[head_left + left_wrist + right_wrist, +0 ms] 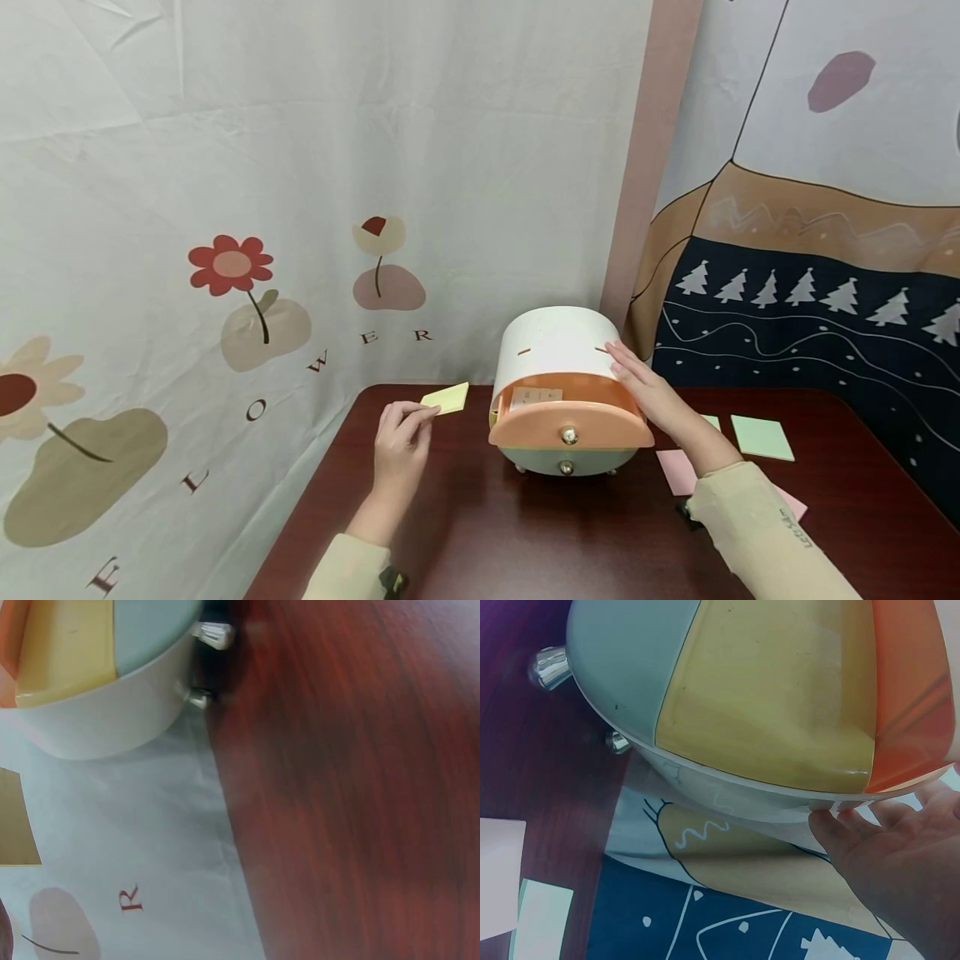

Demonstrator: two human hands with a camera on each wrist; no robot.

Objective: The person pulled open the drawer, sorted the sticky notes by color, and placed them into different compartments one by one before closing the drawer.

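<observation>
Two printed cloths hang behind, clock read from the box in the head view: flower print point(465, 158) across 10–12 o'clock, tree print point(795, 333) at 2. Next, dark red-brown table point(555, 533), running out to 6 o'clock. On it the rounded white box point(558, 329), near the table's 12 o'clock edge, orange drawer point(536, 427) standing out toward 6, sage-green front point(525, 458) just below. Right hand point(651, 390) at 2–3 o'clock, fingers extended, laid on the shell's side, not gripping. Left hand point(403, 446) at 8–9 o'clock, pinching the yellow paper square point(447, 398), which is off the table, apart from the box at 9. Green square point(762, 437) lies at 3–4 o'clock, pink square point(677, 472) at 4, partly hidden by the right arm. Smaller: pale patterned piece point(536, 397) inside the drawer, toward 10. Smallest: metal knob point(570, 435) on the drawer face.
</observation>
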